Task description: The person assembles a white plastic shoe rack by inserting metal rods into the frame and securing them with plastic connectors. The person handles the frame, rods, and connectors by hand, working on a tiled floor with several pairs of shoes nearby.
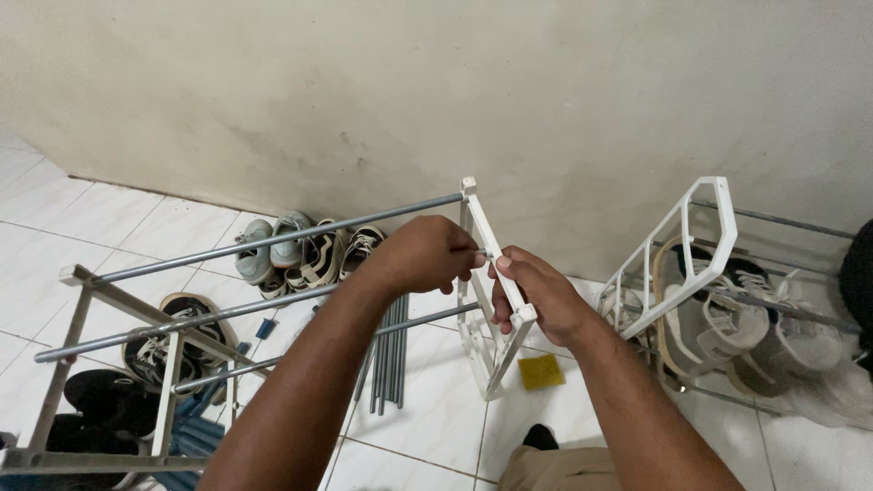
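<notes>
Nearest the camera: both forearms reach forward over the white tiled floor point(427, 414), a bit of khaki trouser knee point(559, 468) at the bottom edge

Left hand point(427, 255) is curled closed, fingertips pinching the edge of the white plastic side frame point(491, 300) about mid-height. Right hand point(536, 295) is wrapped around the same frame just below, thumb pressed on its front face, fingers closed behind it. The two hands are nearly touching

The frame stands upright but tilted, lower end on the tiles, upper corner near the wall. Metal rods point(282, 236) run from it leftward to a second side frame point(77, 364) at far left; together they form a half-built shoe rack. Top rod sits in the frame's upper corner, a lower rod meets it near the person's hands; can't tell if that joint is seated

Under the rods: a bundle of loose grey rods point(389, 364) on the floor, a yellow sponge point(540, 371) just right of the frame's foot, black sandals and sneakers point(159, 350) lower left, a row of pale sneakers point(305, 250) by the wall

Right side: another white rack point(700, 241) with shoes on its rods, well apart from the hands

Behind everything, a scuffed beige wall point(409, 91)
</notes>
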